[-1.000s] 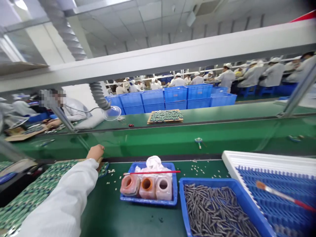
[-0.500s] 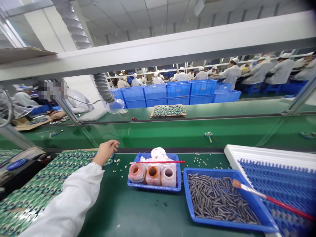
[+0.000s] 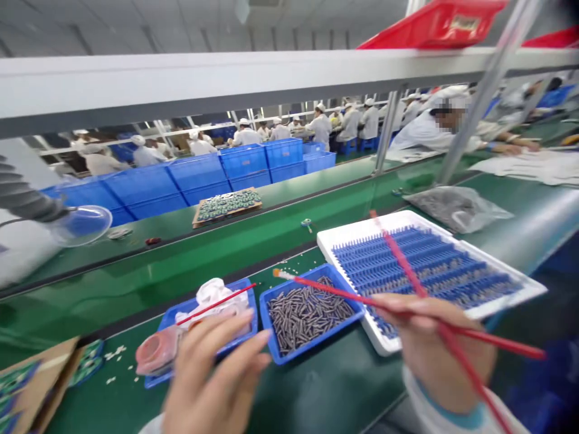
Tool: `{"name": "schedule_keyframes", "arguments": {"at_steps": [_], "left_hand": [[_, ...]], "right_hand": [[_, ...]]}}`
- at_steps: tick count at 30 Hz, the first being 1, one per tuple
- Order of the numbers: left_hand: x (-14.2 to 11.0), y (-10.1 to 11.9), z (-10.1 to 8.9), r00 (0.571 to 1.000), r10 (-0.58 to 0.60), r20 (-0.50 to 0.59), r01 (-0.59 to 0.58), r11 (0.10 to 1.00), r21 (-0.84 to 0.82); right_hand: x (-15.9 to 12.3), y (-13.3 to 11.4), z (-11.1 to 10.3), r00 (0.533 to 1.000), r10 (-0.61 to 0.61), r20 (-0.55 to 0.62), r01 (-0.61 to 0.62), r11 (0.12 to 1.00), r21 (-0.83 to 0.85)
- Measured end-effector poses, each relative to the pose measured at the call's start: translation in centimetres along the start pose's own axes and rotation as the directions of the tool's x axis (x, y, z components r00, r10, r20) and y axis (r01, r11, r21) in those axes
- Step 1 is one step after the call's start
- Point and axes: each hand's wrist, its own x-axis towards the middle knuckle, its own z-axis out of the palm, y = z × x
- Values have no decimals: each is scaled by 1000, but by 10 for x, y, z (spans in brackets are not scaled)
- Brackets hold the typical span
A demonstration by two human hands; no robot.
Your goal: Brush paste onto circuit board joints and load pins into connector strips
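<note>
My right hand (image 3: 446, 346) is closed around two thin red-handled paintbrushes that cross in its grip. One paintbrush (image 3: 335, 289) points left, its tan bristles over the far edge of a blue tray (image 3: 307, 355) of small dark metal rods (image 3: 303, 316). The other paintbrush (image 3: 402, 259) slants up over a white foam tray (image 3: 384, 343) with blue toothed rows. My left hand (image 3: 212, 374) holds nothing, its slightly bent fingers apart. It partly hides a blue tray (image 3: 154, 381) with a pinkish jar (image 3: 156, 349), a white cloth (image 3: 215, 292) and a red stick (image 3: 217, 303).
Green circuit boards (image 3: 88, 361) and cardboard lie at the lower left. A board piece (image 3: 307, 224) sits on the green strip beyond. More boards (image 3: 228, 205) rest past it. A plastic bag (image 3: 456, 208) lies right. A rail (image 3: 203, 84) crosses above; co-workers sit beyond.
The view has swung right. My left hand has gone from above the circuit boards to in front of the jar tray. My right hand has come into view holding two paintbrushes.
</note>
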Motion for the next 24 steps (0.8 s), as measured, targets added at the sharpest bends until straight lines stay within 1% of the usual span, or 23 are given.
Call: {"name": "schedule_keyframes", "arguments": {"at_steps": [1, 2, 4, 5, 8, 10, 12, 15, 16, 18, 20, 21, 22, 23, 24], "left_hand": [[11, 17, 15, 997, 70, 23, -70, 998, 1], [22, 31, 29, 996, 84, 30, -84, 996, 9], [37, 48, 53, 994, 107, 35, -107, 994, 4], [42, 52, 62, 994, 107, 27, -107, 994, -3], [51, 55, 80, 992, 118, 32, -117, 993, -33], [55, 54, 88, 989, 133, 69, -130, 990, -47], [59, 52, 94, 979, 175, 103, -167, 983, -83], [64, 48, 101, 956, 260, 134, -234, 955, -180], [65, 46, 103, 950, 275, 147, -239, 945, -222], [65, 39, 106, 945, 274, 177, -212, 929, -304], [63, 29, 106, 951, 228, 210, -141, 921, -363], [62, 23, 106, 958, 185, 218, -90, 919, -383], [62, 16, 105, 968, 136, 212, -43, 919, -392], [62, 9, 104, 977, 86, 194, -4, 921, -389], [63, 3, 103, 985, 40, 167, 25, 928, -373]], "right_hand": [[-3, -2, 8, 997, -18, 74, 15, 999, 45], [-5, -4, 17, 986, -38, 162, 30, 998, 51], [-5, -10, 32, 957, -79, 280, 79, 997, 14], [-4, -14, 36, 948, -92, 306, 102, 995, -18], [5, -23, 39, 949, -109, 297, 141, 986, -89], [11, -25, 35, 951, -99, 292, 141, 982, -126], [14, -25, 31, 955, -82, 285, 135, 976, -172], [18, -21, 28, 966, -38, 257, 94, 973, -209], [19, -19, 28, 964, -30, 263, 85, 975, -203], [21, -13, 27, 955, -10, 297, 82, 969, -232], [23, -2, 27, 942, 53, 331, 69, 935, -347], [23, 7, 28, 931, 118, 345, 46, 900, -433], [23, 17, 30, 909, 203, 364, 21, 850, -527], [23, 28, 33, 870, 304, 388, -1, 789, -615], [22, 40, 37, 801, 409, 437, 6, 724, -690]]}}
